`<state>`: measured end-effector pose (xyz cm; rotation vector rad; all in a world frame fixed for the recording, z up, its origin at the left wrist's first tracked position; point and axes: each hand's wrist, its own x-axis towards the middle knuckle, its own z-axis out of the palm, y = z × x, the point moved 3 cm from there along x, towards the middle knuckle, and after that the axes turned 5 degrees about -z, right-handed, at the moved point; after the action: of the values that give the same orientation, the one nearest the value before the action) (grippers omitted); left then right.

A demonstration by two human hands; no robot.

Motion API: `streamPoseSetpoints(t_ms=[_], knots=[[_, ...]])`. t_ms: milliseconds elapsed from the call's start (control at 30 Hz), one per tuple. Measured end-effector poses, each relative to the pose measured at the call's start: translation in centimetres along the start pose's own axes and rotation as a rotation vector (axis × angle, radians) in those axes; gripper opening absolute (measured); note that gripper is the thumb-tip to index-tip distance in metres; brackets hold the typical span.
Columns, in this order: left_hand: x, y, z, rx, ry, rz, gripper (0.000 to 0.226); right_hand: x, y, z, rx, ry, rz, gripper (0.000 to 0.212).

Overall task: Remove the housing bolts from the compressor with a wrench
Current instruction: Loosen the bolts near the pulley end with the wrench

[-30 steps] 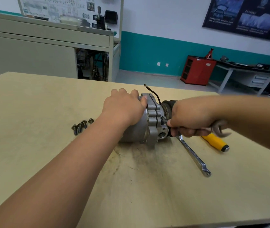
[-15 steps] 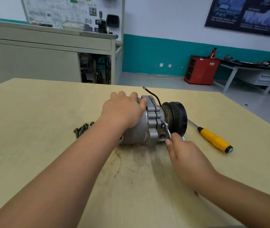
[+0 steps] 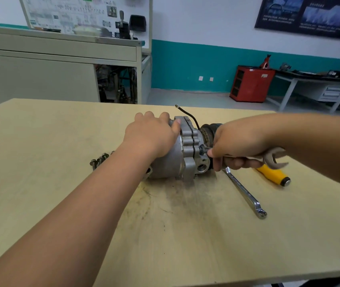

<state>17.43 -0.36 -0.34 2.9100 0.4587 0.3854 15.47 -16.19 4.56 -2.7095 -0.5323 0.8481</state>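
Right hand (image 3: 235,146) was closed round a wrench (image 3: 268,159). The open-end jaw stuck out past the heel of the hand, to the right. Thumb and forefinger tip sat at a dark bolt (image 3: 202,149) on the compressor's (image 3: 177,160) flange. The working end of the wrench was hidden under the fingers, so I could not tell if it was seated.

Left hand (image 3: 151,134) lay on top of the compressor body, fingers curled over the far side and thumb against the flange, holding it down. The compressor lay on its side mid-counter (image 3: 61,131), with its pulley (image 3: 207,129) end to the right, mostly behind the right hand.

A second wrench (image 3: 245,193) lay flat just in front of the right hand. The yellow-handled screwdriver (image 3: 272,174) was on the counter under the right wrist. Loose bolts (image 3: 99,160) sat in a row left of the compressor, partly behind the left forearm.

Versus half a second before:
- The right hand had come up from low in front of the compressor to beside the pulley.
- The second wrench was uncovered.
- The pulley was now largely covered.
- The left hand and loose bolts were unchanged.
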Motion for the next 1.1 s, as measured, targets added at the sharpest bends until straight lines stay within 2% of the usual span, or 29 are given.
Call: streamPoseSetpoints(t_ms=[133, 267, 400, 467, 567, 700, 867, 967, 1100], knots=[[0.1, 0.0, 0.1, 0.003, 0.006, 0.002, 0.052, 0.5, -1.3, -1.2, 0.001, -0.096, 0.092, 0.036], [0.2, 0.0, 0.1, 0.009, 0.008, -0.006, 0.052, 1.0, -1.3, -0.9, -0.005, -0.033, 0.099, 0.035], [0.2, 0.1, 0.2, 0.006, 0.014, 0.002, 0.052, 0.6, -0.8, 4.0, -0.489, 0.298, -0.087, 0.033], [0.1, 0.1, 0.1, 0.002, 0.012, 0.003, 0.052, 1.3, 0.8, 6.0, -0.412, 0.455, -0.115, 0.034], [0.0, 0.1, 0.0, 0.005, 0.009, -0.001, 0.052, 2.5, 2.6, 7.6, -0.312, 0.620, -0.095, 0.019], [0.0, 0.1, 0.1, 0.014, 0.022, 0.011, 0.052, 3.7, 3.3, 9.4, -0.103, 0.731, -0.169, 0.017], [0.2, 0.0, 0.2, 0.017, 0.042, 0.037, 0.053, 1.7, 3.7, 7.8, 0.039, 0.665, -0.233, 0.031], [0.4, -0.2, 0.1, 0.013, 0.087, 0.106, 0.054, 0.1, 4.7, 5.7, 0.153, 0.520, -0.194, 0.034], [1.0, -1.0, -0.5, -0.059, 0.108, 0.251, 0.050, -1.6, 5.9, 3.5, 0.260, 0.283, -0.172, 0.027]])
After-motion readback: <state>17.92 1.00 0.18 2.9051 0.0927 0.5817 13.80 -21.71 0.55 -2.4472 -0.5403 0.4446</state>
